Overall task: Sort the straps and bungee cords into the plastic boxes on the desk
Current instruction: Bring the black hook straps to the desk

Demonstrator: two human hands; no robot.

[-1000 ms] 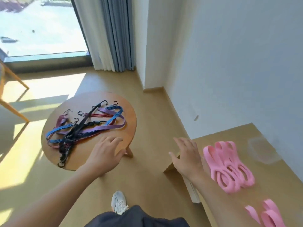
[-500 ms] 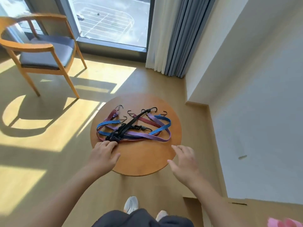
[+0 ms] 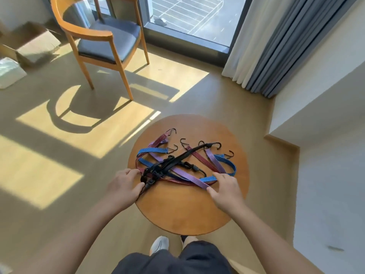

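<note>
Two hands: left hand grips black strap, right hand's straight fingers touch purple cord.

Blue, purple, red and black hooked bungee cords lie tangled on the round table

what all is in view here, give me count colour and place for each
round table: one, brown wood, centre floor
bungee cords: several tangled, blue, purple and red, on the table
black strap: at least one, black, across the cords
chair: one, wood with dark seat, upper left
curtains: white and grey, upper right
cardboard box: one, brown, far left
shoe: one, white, bottom centre
left hand: fingers curled at the black strap's near end
right hand: fingers spread at the cords' near loop
</note>
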